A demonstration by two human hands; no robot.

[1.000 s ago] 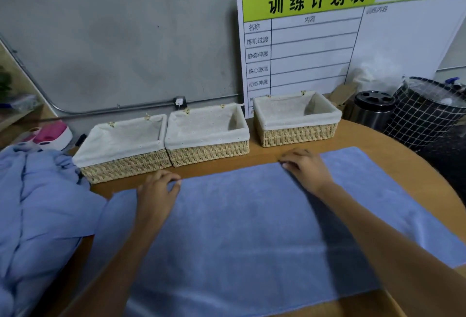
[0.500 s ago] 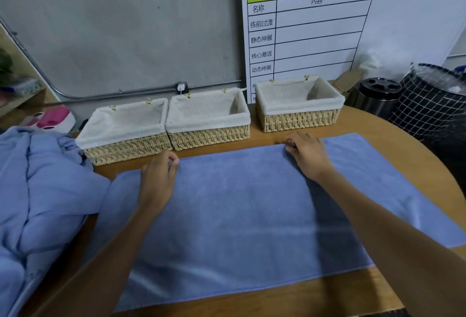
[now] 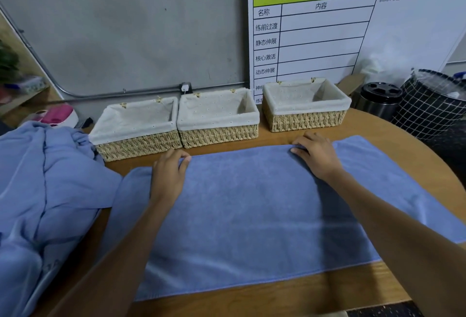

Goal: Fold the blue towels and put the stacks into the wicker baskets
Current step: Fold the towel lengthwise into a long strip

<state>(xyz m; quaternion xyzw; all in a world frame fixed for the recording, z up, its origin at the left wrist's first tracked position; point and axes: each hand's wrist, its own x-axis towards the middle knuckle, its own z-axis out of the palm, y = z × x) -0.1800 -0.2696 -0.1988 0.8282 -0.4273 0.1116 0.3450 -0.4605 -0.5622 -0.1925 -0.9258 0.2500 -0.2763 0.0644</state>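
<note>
Your path to the far table edge is blocked by three lined wicker baskets: left basket (image 3: 137,128) and middle basket (image 3: 219,117) touch side by side; the right basket (image 3: 306,106) stands apart, leaving a narrow gap. Only a thin strip of bare table (image 3: 252,294) separates the baskets from the spread blue towel (image 3: 252,215). A heaped towel pile (image 3: 42,190) closes off your left side. A planning board (image 3: 353,26) stands behind the right basket.
</note>
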